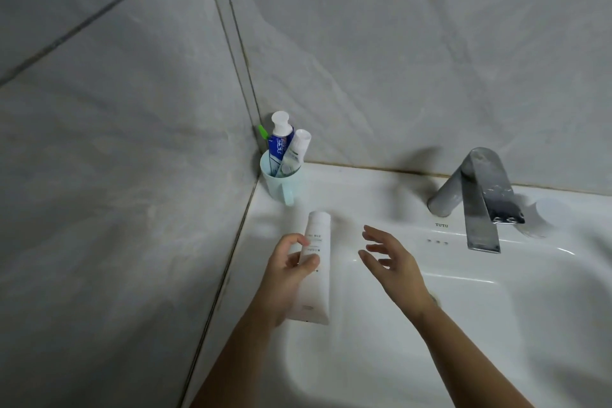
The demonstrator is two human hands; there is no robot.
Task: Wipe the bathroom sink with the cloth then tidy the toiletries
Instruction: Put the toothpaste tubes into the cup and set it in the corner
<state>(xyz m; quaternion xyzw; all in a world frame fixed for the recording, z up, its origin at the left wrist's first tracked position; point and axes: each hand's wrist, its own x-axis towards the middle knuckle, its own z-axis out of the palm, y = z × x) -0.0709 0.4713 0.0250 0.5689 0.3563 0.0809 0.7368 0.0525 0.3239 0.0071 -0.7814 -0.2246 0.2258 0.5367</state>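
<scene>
Your left hand (pixel 286 270) grips the white tube (pixel 320 281), cap pointing away toward the blue cup (pixel 275 186) beyond; your right hand (pixel 392 263) hovers open beside it.

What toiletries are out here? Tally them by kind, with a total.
Tubes: 3 (white tube, blue tube, green-and-white tube)
Green stick, likely a toothbrush: 1
Cup: 1
Total: 5
</scene>
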